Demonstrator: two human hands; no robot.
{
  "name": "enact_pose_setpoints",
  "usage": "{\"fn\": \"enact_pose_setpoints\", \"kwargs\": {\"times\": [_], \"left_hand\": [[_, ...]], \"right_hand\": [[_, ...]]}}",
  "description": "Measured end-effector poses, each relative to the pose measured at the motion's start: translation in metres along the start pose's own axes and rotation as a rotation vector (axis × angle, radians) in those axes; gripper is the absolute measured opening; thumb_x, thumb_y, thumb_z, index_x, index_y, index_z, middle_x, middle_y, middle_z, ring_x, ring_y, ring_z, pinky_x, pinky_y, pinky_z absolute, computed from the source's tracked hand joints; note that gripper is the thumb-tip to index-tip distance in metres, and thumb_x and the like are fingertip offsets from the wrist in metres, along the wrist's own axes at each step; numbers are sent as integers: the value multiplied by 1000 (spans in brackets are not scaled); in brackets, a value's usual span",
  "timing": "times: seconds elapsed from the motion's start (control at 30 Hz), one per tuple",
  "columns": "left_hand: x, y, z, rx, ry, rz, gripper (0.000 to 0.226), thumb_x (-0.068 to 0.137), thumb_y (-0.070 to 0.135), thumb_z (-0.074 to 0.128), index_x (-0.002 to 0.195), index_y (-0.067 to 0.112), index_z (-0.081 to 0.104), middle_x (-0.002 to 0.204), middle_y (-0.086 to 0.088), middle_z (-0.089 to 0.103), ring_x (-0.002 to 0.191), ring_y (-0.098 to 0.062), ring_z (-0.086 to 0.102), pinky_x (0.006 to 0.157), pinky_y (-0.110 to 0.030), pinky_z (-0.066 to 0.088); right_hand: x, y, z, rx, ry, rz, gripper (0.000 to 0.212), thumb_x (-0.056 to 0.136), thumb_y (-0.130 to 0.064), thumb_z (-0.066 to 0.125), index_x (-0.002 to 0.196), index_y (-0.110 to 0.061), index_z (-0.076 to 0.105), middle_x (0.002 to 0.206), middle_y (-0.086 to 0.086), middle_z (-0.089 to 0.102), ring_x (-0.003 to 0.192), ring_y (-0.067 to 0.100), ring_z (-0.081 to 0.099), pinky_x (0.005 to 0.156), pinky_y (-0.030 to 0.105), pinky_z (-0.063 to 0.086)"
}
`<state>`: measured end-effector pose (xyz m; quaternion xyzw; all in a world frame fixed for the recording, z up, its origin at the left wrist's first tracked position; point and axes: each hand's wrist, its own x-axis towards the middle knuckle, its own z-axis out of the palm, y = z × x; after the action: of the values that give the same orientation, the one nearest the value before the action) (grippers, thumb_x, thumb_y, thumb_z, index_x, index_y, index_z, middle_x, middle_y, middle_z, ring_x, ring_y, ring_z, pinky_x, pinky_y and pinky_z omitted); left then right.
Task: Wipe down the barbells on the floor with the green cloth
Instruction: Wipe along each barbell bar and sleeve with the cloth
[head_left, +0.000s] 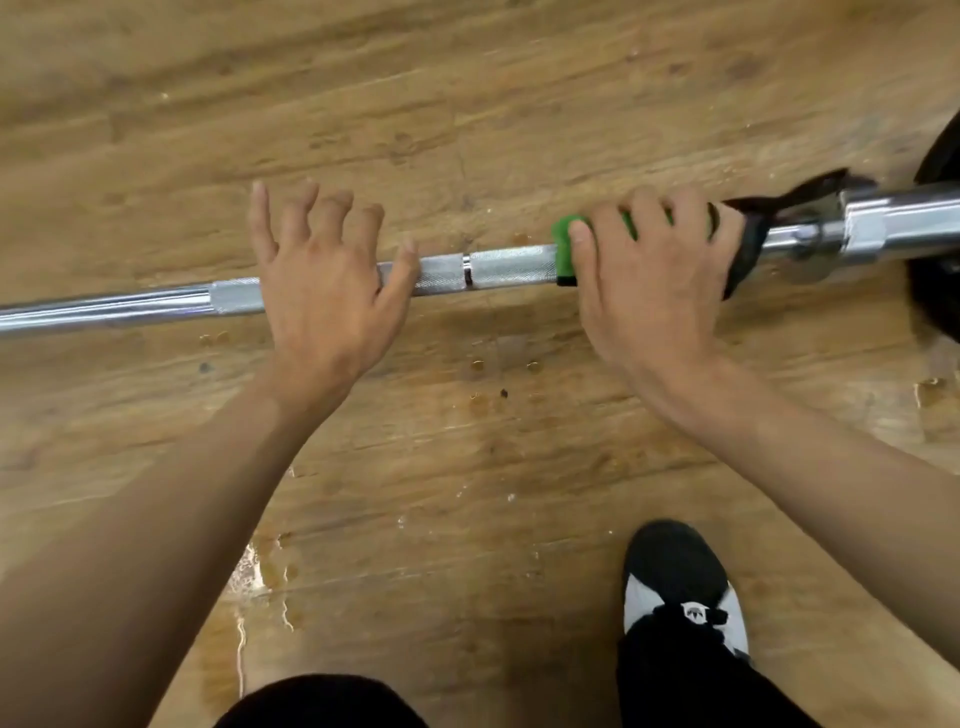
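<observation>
Now, right hand (649, 280): clamped round green cloth (563, 249) on barbell (498, 270); squeeze evenly as you slide.
Left hand (322, 291): fingers spread, resting on barbell; press to stop rolling.

A gym or weight room: a knurled steel barbell (498, 270) lies on a wood-look floor (467, 104), black weight plate (932, 304) at its right end.

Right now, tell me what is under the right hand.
The right hand grips the green cloth, wrapped round the barbell; dark fabric sticks out to its right. The bar section beneath is covered.
</observation>
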<state>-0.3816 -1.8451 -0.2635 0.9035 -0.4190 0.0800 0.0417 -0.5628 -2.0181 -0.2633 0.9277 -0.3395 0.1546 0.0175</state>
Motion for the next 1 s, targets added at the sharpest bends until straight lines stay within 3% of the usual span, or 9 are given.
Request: {"fn": "enact_pose_setpoints", "kwargs": {"times": [0.13,0.23,0.4,0.5,0.6,0.73,0.87,1.0], "left_hand": [[5,2,5,32,10,12,54,105,48,35,130,16,71,141,-6,66,146,-35,43,127,-57,11],[4,0,8,37,37,42,55,108,47,32,133,16,69,141,-6,66,147,-35,42,127,-57,12],[-1,-2,9,6,45,52,53,109,46,33,135,17,68,141,-7,66,147,-35,42,127,-55,11],[-6,0,9,1,53,55,53,109,46,33,135,16,68,141,-7,66,146,-36,42,127,-55,12],[-12,1,10,-7,73,55,53,109,45,33,134,15,68,140,-8,67,146,-37,43,126,-54,13],[-22,1,8,-7,76,70,55,111,47,29,139,17,65,141,-9,66,146,-37,43,126,-54,14],[-36,2,7,-22,99,85,55,111,47,27,140,17,63,143,-7,65,146,-37,44,126,-54,17],[-53,5,4,-39,107,89,55,111,48,27,142,17,62,145,-6,63,146,-34,44,123,-52,20]], "right_hand": [[3,-77,10,58,-14,-198,36,106,-40,42,112,-18,70,107,8,70,101,34,61,91,47,38],[6,-50,5,115,-61,-328,41,107,-48,42,126,-22,66,114,8,69,103,32,59,85,45,40],[-2,55,-7,4,-78,-55,52,109,-54,33,122,-16,66,104,12,66,98,36,54,83,47,37],[0,49,-6,-64,-60,96,47,108,-45,35,109,-14,70,104,13,69,101,38,55,86,49,36],[0,-4,-5,-15,-58,25,41,105,-39,38,105,-15,72,104,10,71,100,36,58,90,50,36],[-18,1,-13,152,-117,-174,41,107,-45,41,126,-20,67,117,4,69,108,30,57,92,46,36],[-47,63,-27,126,-96,13,45,106,-43,45,136,-13,61,125,13,62,118,35,52,111,51,34],[-44,19,-24,22,-61,120,33,107,-32,41,114,-15,69,109,11,68,106,34,58,101,50,36]]}}
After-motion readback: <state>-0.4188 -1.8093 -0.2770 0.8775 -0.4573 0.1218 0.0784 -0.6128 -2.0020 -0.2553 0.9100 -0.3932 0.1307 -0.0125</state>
